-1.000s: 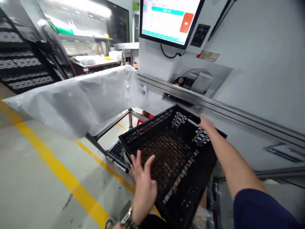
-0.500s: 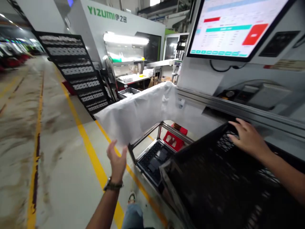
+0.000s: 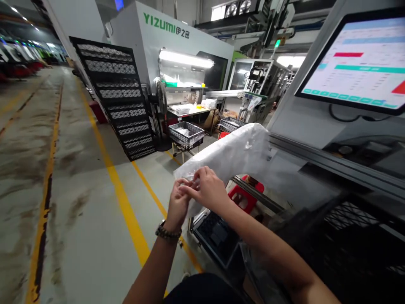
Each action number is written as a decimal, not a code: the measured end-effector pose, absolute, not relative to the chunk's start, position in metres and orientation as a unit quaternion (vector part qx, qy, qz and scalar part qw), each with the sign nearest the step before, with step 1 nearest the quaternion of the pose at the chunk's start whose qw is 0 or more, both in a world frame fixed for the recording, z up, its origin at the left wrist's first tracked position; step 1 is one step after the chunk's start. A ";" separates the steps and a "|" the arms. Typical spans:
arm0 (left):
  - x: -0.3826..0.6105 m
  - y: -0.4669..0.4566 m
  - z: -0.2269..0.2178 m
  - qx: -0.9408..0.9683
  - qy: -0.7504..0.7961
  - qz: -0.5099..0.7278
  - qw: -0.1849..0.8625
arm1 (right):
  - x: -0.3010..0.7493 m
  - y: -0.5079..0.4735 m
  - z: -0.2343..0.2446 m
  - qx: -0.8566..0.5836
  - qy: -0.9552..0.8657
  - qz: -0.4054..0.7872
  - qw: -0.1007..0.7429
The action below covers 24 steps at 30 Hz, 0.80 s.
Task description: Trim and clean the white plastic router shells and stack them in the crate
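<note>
Both of my hands meet at the near end of a stack of clear plastic bags (image 3: 234, 154) that hangs over a metal rail. My left hand (image 3: 177, 203), with a watch on its wrist, pinches the bag edge from below. Just to its right, my right hand (image 3: 207, 188) grips the same edge with its fingers curled. A black lattice crate (image 3: 354, 240) sits at the lower right, apart from both hands.
A grey machine with a touchscreen (image 3: 360, 67) and an aluminium rail (image 3: 332, 162) runs along the right. A red stool (image 3: 245, 198) and a black tray (image 3: 218, 236) lie under the bags. Stacked black crates (image 3: 117, 97) stand beside the yellow floor line (image 3: 117, 190).
My right hand has left the black crate and joined my left hand on the bag edge. My view has swung left and up, away from the crate.
</note>
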<state>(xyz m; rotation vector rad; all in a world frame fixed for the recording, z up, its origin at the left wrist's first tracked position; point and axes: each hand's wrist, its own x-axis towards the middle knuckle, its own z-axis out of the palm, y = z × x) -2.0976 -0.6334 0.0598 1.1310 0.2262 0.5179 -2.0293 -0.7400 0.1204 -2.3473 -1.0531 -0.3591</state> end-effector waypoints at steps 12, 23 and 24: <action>-2.073 -0.623 0.057 0.327 0.110 0.166 0.924 | -2.010 -0.748 0.146 -0.887 -0.430 -0.088 0.144; -2.054 -0.584 0.042 0.451 0.147 0.209 0.855 | -1.948 -0.752 0.157 -0.746 -0.224 0.263 0.569; -2.055 -0.582 0.039 0.473 0.152 0.226 0.838 | -1.940 -0.755 0.162 -0.746 -0.193 0.254 0.584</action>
